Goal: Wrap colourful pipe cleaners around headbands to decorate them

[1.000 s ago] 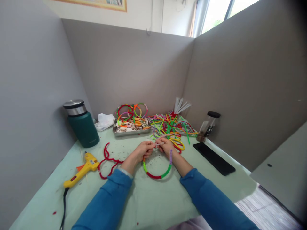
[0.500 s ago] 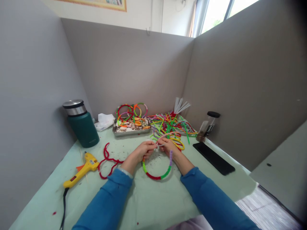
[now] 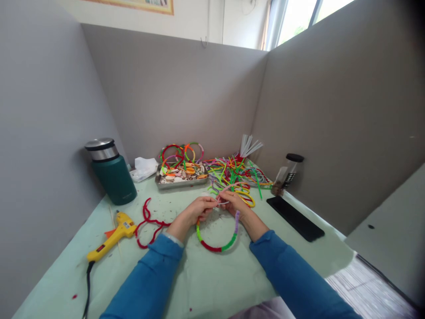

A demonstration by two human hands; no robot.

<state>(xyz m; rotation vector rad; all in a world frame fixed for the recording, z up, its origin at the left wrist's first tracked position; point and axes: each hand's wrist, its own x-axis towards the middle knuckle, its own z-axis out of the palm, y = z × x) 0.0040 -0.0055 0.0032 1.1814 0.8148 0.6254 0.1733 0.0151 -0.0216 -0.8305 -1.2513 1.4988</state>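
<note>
My left hand [image 3: 196, 211] and my right hand [image 3: 233, 203] meet above the pale green table [image 3: 206, 283], both pinched on the top of a hoop [image 3: 217, 244] wrapped in green, red and purple pipe cleaner. A thin bare stretch of the hoop runs between my fingertips. The hoop hangs down toward me from my fingers. A loose red pipe cleaner [image 3: 148, 221] lies curled on the table just left of my left wrist.
A yellow glue gun [image 3: 111, 238] lies at the left, a green flask [image 3: 112, 173] behind it. A metal tray of shells [image 3: 182, 174], finished hoops [image 3: 181, 151] and a heap of pipe cleaners [image 3: 237, 176] sit at the back. A black phone [image 3: 295, 218] and a jar [image 3: 288, 172] are at the right.
My hands have drawn slightly closer together on the hoop's top; the hoop stays in place.
</note>
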